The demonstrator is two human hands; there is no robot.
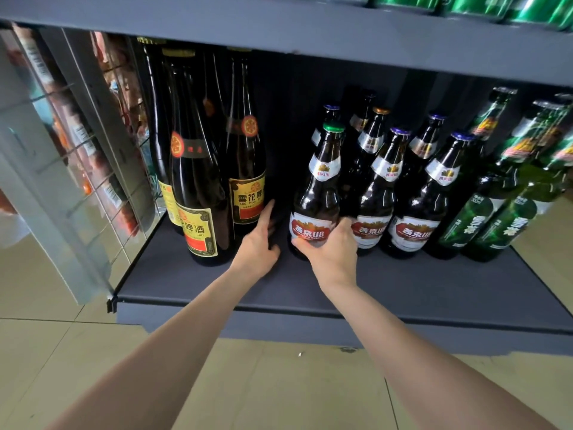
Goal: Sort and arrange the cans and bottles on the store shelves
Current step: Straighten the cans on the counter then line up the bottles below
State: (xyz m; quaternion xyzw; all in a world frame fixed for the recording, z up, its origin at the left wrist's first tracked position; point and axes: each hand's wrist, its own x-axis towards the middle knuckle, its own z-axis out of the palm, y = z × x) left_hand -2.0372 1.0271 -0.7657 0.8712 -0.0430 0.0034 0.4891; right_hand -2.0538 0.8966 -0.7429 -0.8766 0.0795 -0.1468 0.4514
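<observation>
A brown beer bottle with a green cap and a red-and-white label stands upright on the bottom shelf. My right hand grips its base, thumb across the label. My left hand reaches into the gap to the left of it, index finger stretched out along a tall dark bottle with a yellow label. Another tall yellow-label bottle stands in front at the left. Several brown bottles with blue caps stand to the right.
Green glass bottles fill the right end of the shelf. Green cans sit on the shelf above. A wire rack with packaged goods closes the left side. The front strip of the shelf is bare, with tiled floor below.
</observation>
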